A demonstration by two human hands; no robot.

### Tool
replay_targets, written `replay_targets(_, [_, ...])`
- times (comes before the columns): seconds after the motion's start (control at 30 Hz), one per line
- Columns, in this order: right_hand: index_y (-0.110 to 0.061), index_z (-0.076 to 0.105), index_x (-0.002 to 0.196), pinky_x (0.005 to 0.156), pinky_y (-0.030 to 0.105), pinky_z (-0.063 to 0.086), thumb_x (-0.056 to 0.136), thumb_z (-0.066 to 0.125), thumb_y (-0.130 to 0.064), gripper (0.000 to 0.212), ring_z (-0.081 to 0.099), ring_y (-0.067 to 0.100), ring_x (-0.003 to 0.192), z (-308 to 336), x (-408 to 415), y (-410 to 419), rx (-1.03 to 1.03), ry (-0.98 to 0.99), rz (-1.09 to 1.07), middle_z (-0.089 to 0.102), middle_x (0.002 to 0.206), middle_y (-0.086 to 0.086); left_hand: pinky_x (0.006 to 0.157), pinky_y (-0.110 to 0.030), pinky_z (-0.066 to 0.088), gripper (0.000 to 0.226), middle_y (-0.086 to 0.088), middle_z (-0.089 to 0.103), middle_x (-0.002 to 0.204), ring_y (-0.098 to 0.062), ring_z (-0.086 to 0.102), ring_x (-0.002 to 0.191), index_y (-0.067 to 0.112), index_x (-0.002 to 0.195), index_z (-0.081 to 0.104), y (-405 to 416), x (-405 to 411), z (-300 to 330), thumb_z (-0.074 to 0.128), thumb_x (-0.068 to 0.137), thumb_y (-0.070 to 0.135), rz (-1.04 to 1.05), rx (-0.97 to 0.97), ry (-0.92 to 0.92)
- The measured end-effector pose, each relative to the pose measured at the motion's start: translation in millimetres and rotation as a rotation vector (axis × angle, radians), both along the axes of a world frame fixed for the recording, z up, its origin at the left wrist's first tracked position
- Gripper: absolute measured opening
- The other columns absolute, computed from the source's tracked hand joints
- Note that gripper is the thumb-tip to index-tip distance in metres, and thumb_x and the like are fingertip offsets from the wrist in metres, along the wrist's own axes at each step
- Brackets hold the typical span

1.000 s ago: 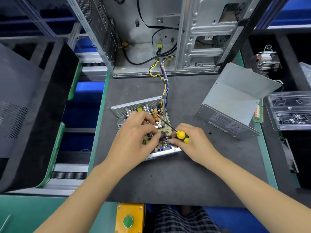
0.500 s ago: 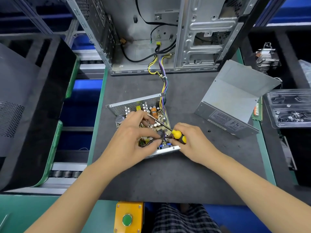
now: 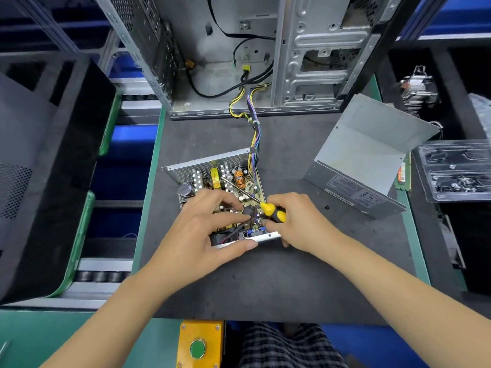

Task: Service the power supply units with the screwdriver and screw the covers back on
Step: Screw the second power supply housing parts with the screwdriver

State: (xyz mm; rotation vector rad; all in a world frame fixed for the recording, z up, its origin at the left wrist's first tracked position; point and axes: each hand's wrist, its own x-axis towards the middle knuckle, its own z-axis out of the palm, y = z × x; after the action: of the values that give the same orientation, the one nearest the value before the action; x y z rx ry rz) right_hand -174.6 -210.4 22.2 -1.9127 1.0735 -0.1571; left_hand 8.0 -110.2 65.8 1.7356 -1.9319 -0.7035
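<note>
An opened power supply unit [image 3: 212, 172] lies on the dark mat, its circuit board bare, its coloured wire bundle [image 3: 253, 144] running back into the computer case [image 3: 239, 49]. My left hand [image 3: 202, 229] rests over the board's near part, fingers curled on a black part with dark wires, thumb along the metal front edge. My right hand [image 3: 297, 224] grips the yellow-and-black screwdriver [image 3: 272, 211]; its shaft points up-left across the board. The removed grey cover [image 3: 364, 155] stands open at the right.
A small black screw [image 3: 326, 207] lies on the mat between the unit and the cover. Clear plastic trays [image 3: 457, 171] with small parts sit at the far right. Black foam trays [image 3: 45, 160] stand on the left. A yellow box with a green button [image 3: 198, 346] is at the near edge.
My left thumb has dropped from the board onto the unit's front metal edge. The screwdriver has shifted only slightly.
</note>
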Motion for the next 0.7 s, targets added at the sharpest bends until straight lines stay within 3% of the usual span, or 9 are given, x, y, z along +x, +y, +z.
replay_targets(0.07, [-0.025, 0.044, 0.062, 0.037, 0.018, 0.036, 0.086, 0.066, -0.013, 0.034, 0.053, 0.010, 0.033, 3.2, 1.5, 0.4, -0.002, 0.018, 0.027, 0.045, 0.056, -0.004, 0.095, -0.026, 0.038, 0.049, 0.006, 0.058, 0.109, -0.012, 0.050, 0.105, 0.018, 0.109, 0.076, -0.5, 0.3, 1.1, 0.062, 0.081, 0.055, -0.001, 0.006, -0.010])
replay_targets(0.13, [-0.022, 0.050, 0.066, 0.043, 0.024, 0.041, 0.085, 0.069, -0.018, 0.028, 0.052, 0.009, 0.036, 12.0, -0.1, -3.8, -0.015, 0.073, 0.093, 0.049, 0.057, -0.003, 0.097, -0.022, 0.035, 0.049, 0.005, 0.059, 0.110, -0.010, 0.048, 0.107, 0.016, 0.108, 0.076, -1.7, 0.0, 3.5, 0.064, 0.082, 0.056, 0.006, 0.028, -0.001])
replay_targets(0.23, [-0.017, 0.061, 0.077, 0.054, 0.027, 0.045, 0.082, 0.074, -0.024, 0.015, 0.051, 0.006, 0.035, 28.4, -15.2, -26.1, 0.006, 0.106, 0.110, 0.057, 0.055, -0.003, 0.097, -0.011, 0.032, 0.028, 0.004, 0.057, 0.111, -0.008, 0.047, 0.109, 0.015, 0.103, 0.077, -3.8, -1.0, 6.2, 0.071, 0.086, 0.037, 0.047, 0.001, 0.030])
replay_targets(0.3, [-0.019, 0.065, 0.086, 0.051, 0.017, 0.045, 0.085, 0.069, -0.018, 0.005, 0.053, 0.010, 0.034, 37.2, -22.3, -42.8, -0.004, 0.012, -0.040, 0.063, 0.056, -0.008, 0.094, -0.008, 0.034, 0.019, 0.004, 0.058, 0.110, -0.003, 0.052, 0.108, 0.018, 0.099, 0.075, -6.1, 0.3, 11.9, 0.078, 0.082, 0.026, 0.109, 0.027, 0.135])
replay_targets(0.37, [-0.016, 0.065, 0.090, 0.048, 0.010, 0.040, 0.089, 0.062, -0.014, 0.003, 0.055, 0.010, 0.035, 41.4, -10.0, -52.0, -0.045, -0.054, -0.176, 0.069, 0.063, 0.002, 0.087, -0.013, 0.040, 0.007, 0.005, 0.061, 0.099, -0.008, 0.058, 0.097, 0.021, 0.087, 0.072, -16.4, 6.6, 20.3, 0.077, 0.084, 0.026, 0.201, 0.008, 0.244])
replay_targets(0.47, [-0.003, 0.055, 0.085, 0.049, 0.024, 0.047, 0.094, 0.056, -0.021, 0.020, 0.056, 0.018, 0.044, 33.5, 34.9, -57.7, -0.023, -0.080, -0.311, 0.064, 0.072, 0.020, 0.076, -0.020, 0.043, 0.012, 0.005, 0.061, 0.084, -0.007, 0.056, 0.080, 0.020, 0.080, 0.067, -52.2, 19.9, 28.7, 0.068, 0.090, 0.013, 0.351, -0.128, 0.121])
replay_targets(0.53, [-0.007, 0.048, 0.076, 0.049, 0.031, 0.043, 0.094, 0.057, -0.026, 0.028, 0.049, 0.024, 0.051, 28.8, 56.1, -67.8, 0.147, -0.173, -0.473, 0.053, 0.067, 0.017, 0.073, -0.016, 0.041, 0.010, 0.003, 0.060, 0.084, -0.002, 0.053, 0.076, 0.016, 0.084, 0.069, -78.5, 23.3, 31.8, 0.066, 0.090, 0.011, 0.366, -0.130, 0.022])
replay_targets(0.63, [-0.009, 0.055, 0.078, 0.041, 0.023, 0.034, 0.090, 0.065, -0.018, 0.018, 0.042, 0.015, 0.050, 27.5, 63.4, -88.1, 0.444, -0.274, -0.522, 0.048, 0.066, 0.008, 0.068, -0.009, 0.039, 0.008, 0.003, 0.061, 0.086, 0.002, 0.051, 0.072, 0.018, 0.087, 0.070, -114.0, 28.4, 27.2, 0.065, 0.092, 0.021, 0.315, 0.035, -0.065])
replay_targets(0.7, [-0.007, 0.061, 0.084, 0.048, 0.024, 0.035, 0.084, 0.072, -0.020, 0.016, 0.045, 0.013, 0.050, 29.2, 63.1, -103.1, 0.499, -0.186, -0.403, 0.056, 0.068, 0.008, 0.059, -0.012, 0.038, 0.027, -0.001, 0.062, 0.080, -0.005, 0.050, 0.065, 0.011, 0.091, 0.072, -133.7, 34.2, 20.3, 0.062, 0.095, 0.036, 0.263, 0.292, -0.077])
